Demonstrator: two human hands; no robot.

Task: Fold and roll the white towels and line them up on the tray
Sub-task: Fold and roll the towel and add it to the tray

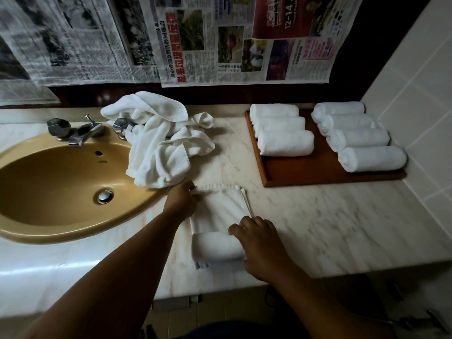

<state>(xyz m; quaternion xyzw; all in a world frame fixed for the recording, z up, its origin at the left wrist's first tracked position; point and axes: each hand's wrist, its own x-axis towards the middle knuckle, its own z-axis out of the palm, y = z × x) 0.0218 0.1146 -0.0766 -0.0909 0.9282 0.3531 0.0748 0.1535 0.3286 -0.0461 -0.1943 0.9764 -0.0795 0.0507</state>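
towel [220, 211]: half rolled, on counter [342, 228] between sink [49, 192] and tray [318, 172]
left hand [182, 201]: pinches towel's far left corner
right hand [261, 243]: fingers curled over its rolled end
tray: seven rolls [286, 143], two rows
pile [161, 143]: loose, beside sink

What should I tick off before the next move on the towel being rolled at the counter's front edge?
1. Right hand on the roll: ok, fingers curled over the half-rolled towel.
2. Left hand steadying the flat part: ok, holding its far left corner.
3. Flat part smooth: ok, no obvious creases.
4. Roll ends even: cannot tell, right end hidden under the hand.
5. Space on the tray: ok, bare wood in front of the left row of rolled towels.
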